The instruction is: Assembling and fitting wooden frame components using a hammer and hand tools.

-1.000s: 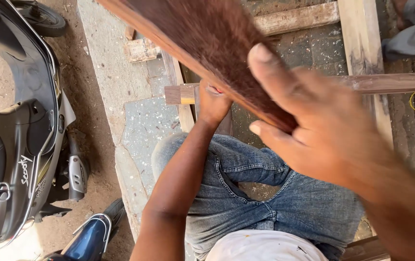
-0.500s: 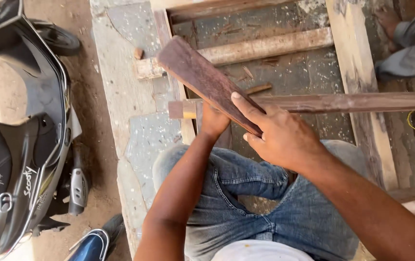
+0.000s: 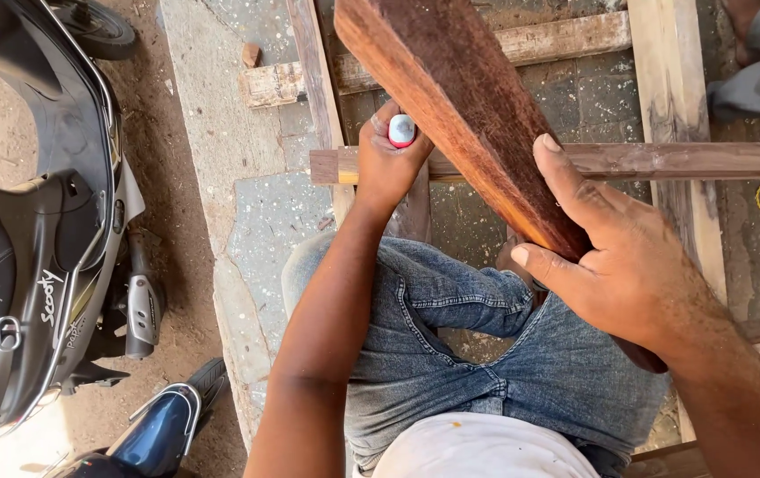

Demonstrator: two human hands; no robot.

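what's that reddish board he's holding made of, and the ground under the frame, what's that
The board in the right hand looks like solid reddish-brown hardwood, rough-sawn and unfinished: streaky grain, matte fuzzy face. The ground looks like grey speckled stone or cement slabs, worn and dusty; which of the two is hard to tell.

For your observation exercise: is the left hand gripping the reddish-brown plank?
No: the left hand holds a small red-and-white object, while the right hand grips the plank.

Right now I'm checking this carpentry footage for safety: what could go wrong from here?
The right hand alone grips the reddish plank, raised and tilted; it could slip onto the knees or the planks below. The left hand, holding a small red-and-white object, sits close under the plank's edge and might get pinched. The parked scooter crowds the left side.
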